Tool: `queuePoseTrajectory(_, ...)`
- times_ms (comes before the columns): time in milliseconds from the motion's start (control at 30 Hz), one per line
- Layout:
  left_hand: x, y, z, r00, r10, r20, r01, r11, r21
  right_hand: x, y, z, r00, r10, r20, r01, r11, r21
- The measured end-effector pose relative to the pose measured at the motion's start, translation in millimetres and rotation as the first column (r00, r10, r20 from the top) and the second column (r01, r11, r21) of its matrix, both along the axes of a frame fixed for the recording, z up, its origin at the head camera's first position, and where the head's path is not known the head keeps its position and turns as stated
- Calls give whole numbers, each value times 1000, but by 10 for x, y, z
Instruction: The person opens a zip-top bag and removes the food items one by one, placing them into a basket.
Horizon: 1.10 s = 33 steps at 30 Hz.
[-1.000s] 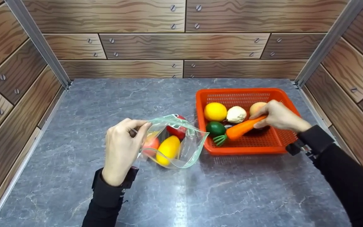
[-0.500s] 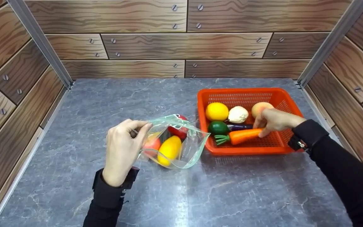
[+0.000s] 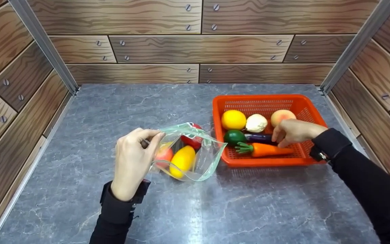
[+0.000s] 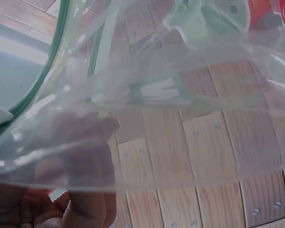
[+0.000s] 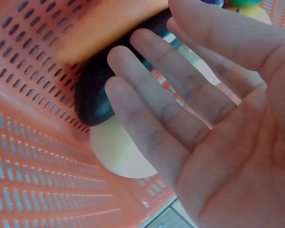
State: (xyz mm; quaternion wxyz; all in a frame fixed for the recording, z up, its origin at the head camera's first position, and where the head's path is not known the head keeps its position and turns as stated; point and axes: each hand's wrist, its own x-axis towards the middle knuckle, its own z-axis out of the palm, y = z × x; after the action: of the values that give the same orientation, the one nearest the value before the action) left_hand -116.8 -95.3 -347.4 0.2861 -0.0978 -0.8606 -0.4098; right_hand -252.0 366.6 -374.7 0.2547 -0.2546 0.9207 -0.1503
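- Checking right hand [image 3: 294, 130]: grip?
- None. Fingers extended, thumb apart, right at the eggplant [image 3: 258, 138].
- Which way does it lie?
- Under the fingers and out to their left, long axis roughly parallel to the front edge of the basket [image 3: 268, 163]. Carrot [image 3: 271, 149] just beside it, front-edge side. Avocado [image 3: 235, 137] at its left end, near the basket's left edge.
- Left hand [image 3: 132, 161]?
- Well apart, beyond that left edge, pinching the bag [image 3: 199, 165] rim. Right's nearer.

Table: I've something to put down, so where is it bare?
The table is bare left of the left hand, beyond the bag, and this side of the basket. Crowded: its inside, with right hand, eggplant and carrot close together.
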Motion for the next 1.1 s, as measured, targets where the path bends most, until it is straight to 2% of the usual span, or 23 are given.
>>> queuePoseTrajectory(67, -3, 5, 0, 1000, -3, -4, 3, 1000, -1, 57, -76, 60, 999, -4, -49, 3, 1000, -23)
queuePoseTrajectory(133, -9, 8, 0, 1000, -6, -8, 6, 1000, -1, 138, -194, 151, 989, 7, -145, -14, 999, -46)
queuePoseTrajectory(167, -11, 9, -1, 1000, -6, -10, 6, 1000, -2, 189, -271, 207, 978, 12, -208, -25, 998, -57)
queuePoseTrajectory(233, -15, 9, -3, 1000, -8, -14, 8, 1000, -3, 310, -461, 326, 945, 11, -328, -41, 996, -85)
queuePoseTrajectory(300, -11, 9, -1, 1000, -9, -22, 9, 1000, -2, 445, -674, 437, 897, 11, -442, -72, 990, -121)
queuePoseTrajectory(400, -8, 12, 3, 999, -14, -31, 14, 1000, 3, 672, -1003, 553, 832, -19, -554, -134, 963, -235)
queuePoseTrajectory(467, -5, 18, 9, 999, -17, -36, 18, 1000, 8, 822, -1209, 583, 774, -33, -632, -229, 916, -329)
queuePoseTrajectory(533, -3, 25, 12, 999, -21, -40, 22, 1000, 15, 960, -1407, 589, 717, -25, -697, -360, 843, -400)
queuePoseTrajectory(600, -1, 31, 15, 999, -22, -42, 23, 1000, 18, 1072, -1589, 583, 643, 1, -766, -482, 777, -404)
queuePoseTrajectory(633, 0, 34, 16, 999, -22, -42, 23, 1000, 19, 1122, -1678, 580, 615, 20, -788, -529, 752, -394)
queuePoseTrajectory(667, 2, 36, 16, 999, -24, -45, 25, 999, 22, 1156, -1761, 578, 594, 51, -802, -567, 734, -373)
queuePoseTrajectory(700, 3, 38, 16, 999, -25, -44, 26, 999, 20, 1192, -1836, 572, 584, 78, -808, -580, 736, -349)
queuePoseTrajectory(733, 5, 40, 16, 999, -26, -45, 27, 999, 19, 1212, -1908, 562, 575, 106, -811, -582, 751, -314)
queuePoseTrajectory(800, 10, 45, 18, 999, -31, -45, 32, 999, 20, 1224, -2047, 535, 562, 176, -808, -565, 795, -220)
queuePoseTrajectory(900, 15, 50, 21, 999, -27, -46, 28, 1000, 15, 1172, -2246, 455, 576, 282, -767, -501, 863, -59)
queuePoseTrajectory(933, 17, 52, 22, 999, -23, -45, 24, 1000, 12, 1139, -2315, 417, 588, 312, -746, -481, 877, -12)
queuePoseTrajectory(1000, 23, 56, 22, 999, -14, -46, 14, 1000, 10, 1065, -2451, 331, 631, 354, -690, -445, 894, 52)
queuePoseTrajectory(1100, 33, 60, 26, 999, 1, -47, 0, 1000, 3, 937, -2645, 179, 688, 374, -622, -419, 904, 81)
